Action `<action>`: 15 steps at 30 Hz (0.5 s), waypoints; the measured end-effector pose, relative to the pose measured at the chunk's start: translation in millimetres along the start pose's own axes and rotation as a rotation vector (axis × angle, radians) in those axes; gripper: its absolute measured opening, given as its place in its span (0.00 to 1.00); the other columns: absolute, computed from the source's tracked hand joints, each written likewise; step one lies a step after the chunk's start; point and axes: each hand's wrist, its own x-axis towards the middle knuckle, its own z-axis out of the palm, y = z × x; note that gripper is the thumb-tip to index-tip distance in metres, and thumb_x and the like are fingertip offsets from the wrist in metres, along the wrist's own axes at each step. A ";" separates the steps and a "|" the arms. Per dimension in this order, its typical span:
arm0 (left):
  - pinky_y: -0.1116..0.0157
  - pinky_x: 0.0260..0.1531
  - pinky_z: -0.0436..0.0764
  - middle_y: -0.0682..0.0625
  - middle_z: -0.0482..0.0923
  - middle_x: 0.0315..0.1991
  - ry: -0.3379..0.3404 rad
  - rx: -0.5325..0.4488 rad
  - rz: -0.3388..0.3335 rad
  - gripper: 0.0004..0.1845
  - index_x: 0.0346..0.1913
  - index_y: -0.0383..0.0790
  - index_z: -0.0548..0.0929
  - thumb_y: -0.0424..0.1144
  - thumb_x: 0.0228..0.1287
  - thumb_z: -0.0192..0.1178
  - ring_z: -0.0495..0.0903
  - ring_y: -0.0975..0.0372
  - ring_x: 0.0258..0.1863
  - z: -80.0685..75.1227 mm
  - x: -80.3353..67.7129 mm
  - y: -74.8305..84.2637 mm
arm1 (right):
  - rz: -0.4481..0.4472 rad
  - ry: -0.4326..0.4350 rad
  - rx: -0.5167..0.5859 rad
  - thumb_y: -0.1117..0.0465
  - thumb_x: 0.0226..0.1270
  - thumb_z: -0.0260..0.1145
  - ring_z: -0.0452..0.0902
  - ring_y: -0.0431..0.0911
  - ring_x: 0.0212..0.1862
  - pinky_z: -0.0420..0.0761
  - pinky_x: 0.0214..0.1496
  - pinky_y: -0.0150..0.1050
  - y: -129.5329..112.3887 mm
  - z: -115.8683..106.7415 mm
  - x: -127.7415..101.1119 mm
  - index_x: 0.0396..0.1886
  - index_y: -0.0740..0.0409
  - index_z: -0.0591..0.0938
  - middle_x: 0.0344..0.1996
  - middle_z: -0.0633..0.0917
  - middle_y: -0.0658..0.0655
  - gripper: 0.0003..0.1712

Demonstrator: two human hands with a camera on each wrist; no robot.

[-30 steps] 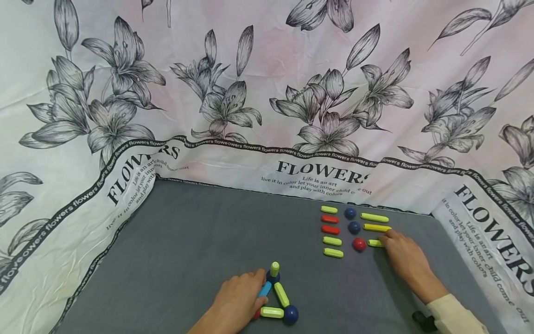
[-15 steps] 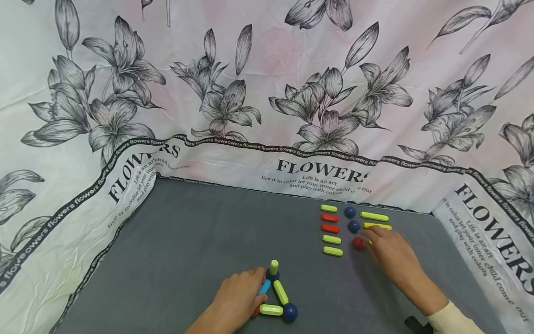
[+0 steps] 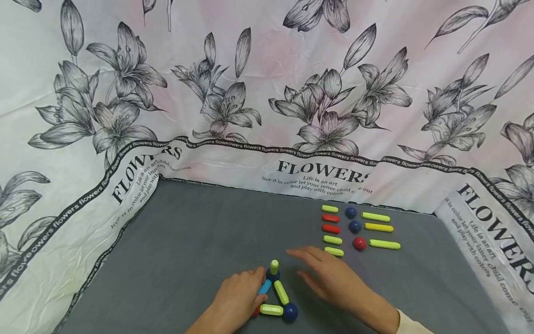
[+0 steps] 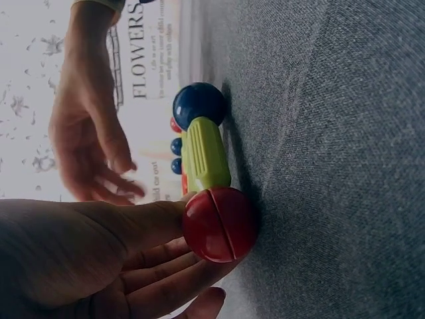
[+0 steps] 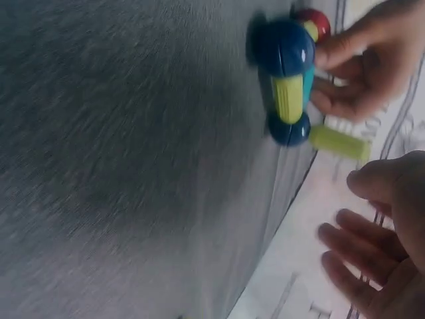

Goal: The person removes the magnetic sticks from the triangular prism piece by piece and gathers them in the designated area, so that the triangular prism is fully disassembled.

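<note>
A triangle of magnetic rods and balls lies on the grey cloth. Its parts are a blue rod [image 3: 264, 287], two yellow-green rods [image 3: 281, 292], a red ball [image 4: 220, 224] and two navy balls [image 3: 290, 312]. Another yellow-green rod [image 3: 274, 266] stands upright on the far navy ball [image 5: 289, 129]. My left hand [image 3: 238, 297] pinches the blue rod between thumb and fingers, partly covering the red ball in the head view. To the right of the triangle, my right hand [image 3: 333, 283] hovers with fingers extended and holds nothing; its fingertips are apart from the upright rod.
At the back right, short yellow-green and red rods [image 3: 331, 228] form a column. Beside them are two navy balls, a red ball [image 3: 359, 243] and longer rods [image 3: 384, 244]. A flower-printed sheet [image 3: 233, 162] borders the grey cloth [image 3: 187, 232] at the back and sides.
My right hand has moved from the long rods at the right leftward and nearer, beside the triangle. The long yellow-green rod it covered now shows fully. My left hand keeps its grip.
</note>
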 end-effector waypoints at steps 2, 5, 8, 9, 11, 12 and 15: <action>0.61 0.19 0.74 0.56 0.77 0.28 -0.016 -0.012 -0.003 0.17 0.41 0.48 0.78 0.45 0.62 0.78 0.77 0.63 0.21 -0.1 -0.2 -0.3 | -0.086 -0.001 0.014 0.64 0.65 0.78 0.81 0.41 0.62 0.84 0.59 0.45 -6.4 5.7 5.3 0.74 0.44 0.76 0.64 0.81 0.45 0.39; 0.63 0.19 0.74 0.57 0.76 0.27 -0.036 -0.023 -0.005 0.16 0.41 0.47 0.78 0.44 0.63 0.78 0.76 0.64 0.20 0.0 -0.5 -0.8 | -0.196 -0.003 -0.016 0.65 0.66 0.77 0.77 0.42 0.68 0.81 0.65 0.45 -13.8 13.7 12.7 0.73 0.46 0.77 0.69 0.79 0.46 0.36; 0.62 0.19 0.75 0.56 0.77 0.27 -0.041 -0.022 -0.008 0.16 0.42 0.47 0.78 0.44 0.64 0.77 0.78 0.63 0.22 0.7 -0.1 -1.0 | -0.265 0.011 -0.070 0.63 0.66 0.78 0.76 0.43 0.70 0.79 0.66 0.44 -17.4 20.4 18.1 0.71 0.48 0.79 0.70 0.79 0.47 0.34; 0.62 0.20 0.76 0.56 0.78 0.28 -0.041 -0.020 -0.008 0.15 0.42 0.47 0.79 0.45 0.64 0.77 0.79 0.62 0.22 0.7 0.3 -0.9 | -0.277 0.017 -0.087 0.63 0.66 0.78 0.76 0.43 0.70 0.79 0.66 0.44 -18.0 21.7 19.2 0.70 0.49 0.80 0.70 0.79 0.47 0.33; 0.61 0.20 0.76 0.56 0.79 0.29 -0.042 -0.018 -0.008 0.15 0.42 0.48 0.79 0.45 0.64 0.77 0.80 0.62 0.24 0.6 1.3 -0.7 | -0.287 0.029 -0.104 0.62 0.65 0.79 0.76 0.44 0.70 0.79 0.66 0.44 -18.1 23.6 20.7 0.69 0.50 0.81 0.69 0.80 0.48 0.32; 0.61 0.21 0.76 0.56 0.79 0.29 -0.046 -0.018 -0.010 0.15 0.42 0.48 0.79 0.45 0.64 0.77 0.80 0.62 0.24 0.3 1.8 -0.6 | -0.284 0.030 -0.110 0.62 0.65 0.79 0.76 0.44 0.70 0.79 0.66 0.43 -17.9 24.2 21.1 0.68 0.50 0.81 0.69 0.80 0.48 0.31; 0.61 0.20 0.76 0.56 0.79 0.29 -0.054 -0.023 -0.011 0.15 0.42 0.48 0.78 0.45 0.64 0.77 0.80 0.62 0.24 -0.9 2.8 -0.3 | -0.263 0.030 -0.128 0.61 0.67 0.78 0.77 0.42 0.69 0.78 0.67 0.42 -16.2 23.9 21.1 0.67 0.50 0.82 0.67 0.81 0.47 0.29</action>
